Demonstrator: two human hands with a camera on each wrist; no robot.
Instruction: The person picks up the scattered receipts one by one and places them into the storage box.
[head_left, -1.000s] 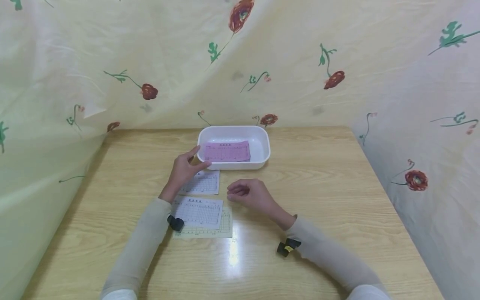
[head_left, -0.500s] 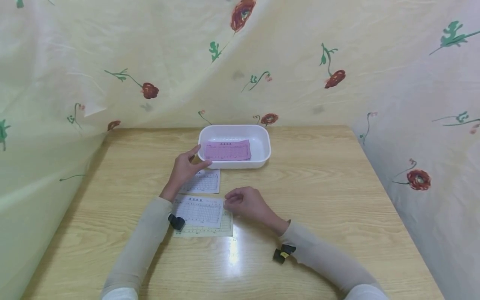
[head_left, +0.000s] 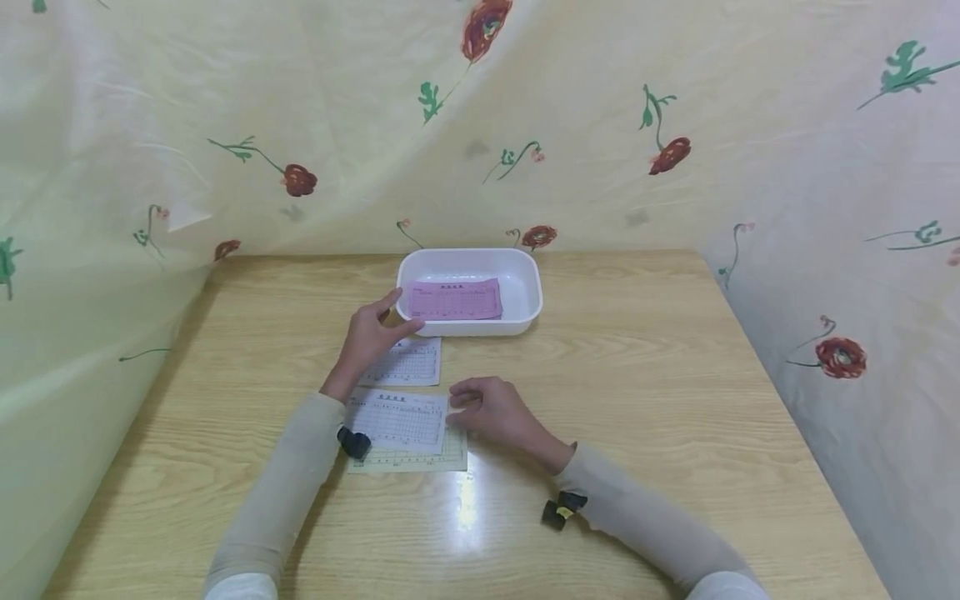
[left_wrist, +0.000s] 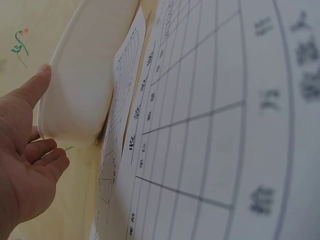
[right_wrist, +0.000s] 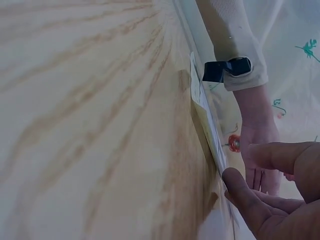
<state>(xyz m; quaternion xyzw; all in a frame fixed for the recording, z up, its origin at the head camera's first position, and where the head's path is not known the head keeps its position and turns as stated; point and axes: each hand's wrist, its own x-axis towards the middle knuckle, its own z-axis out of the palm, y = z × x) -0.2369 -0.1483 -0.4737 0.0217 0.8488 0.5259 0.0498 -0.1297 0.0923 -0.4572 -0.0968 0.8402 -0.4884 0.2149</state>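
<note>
My left hand (head_left: 366,335) holds the front-left corner of a white plastic tray (head_left: 491,328), its thumb at the front rim and a finger at the left rim. Inside the tray lies a pink receipt slip (head_left: 455,300). A white slip (head_left: 405,364) lies just in front of the tray, partly behind my left hand. Nearer me, another white receipt slip (head_left: 397,421) overlaps a pale yellow slip (head_left: 427,462). My right hand (head_left: 498,410) is at the right edge of these two. In the right wrist view one digit touches the papers' edge (right_wrist: 206,120), while another stands apart above.
A wooden table (head_left: 637,375) carries everything. Flowered cloth (head_left: 360,125) hangs behind it and along both sides. Black wrist cameras (head_left: 354,443) sit on both sleeves.
My right hand has moved left and a little towards me, from beside the slips to the edge of the nearer white one. My left hand has kept its place at the tray.
</note>
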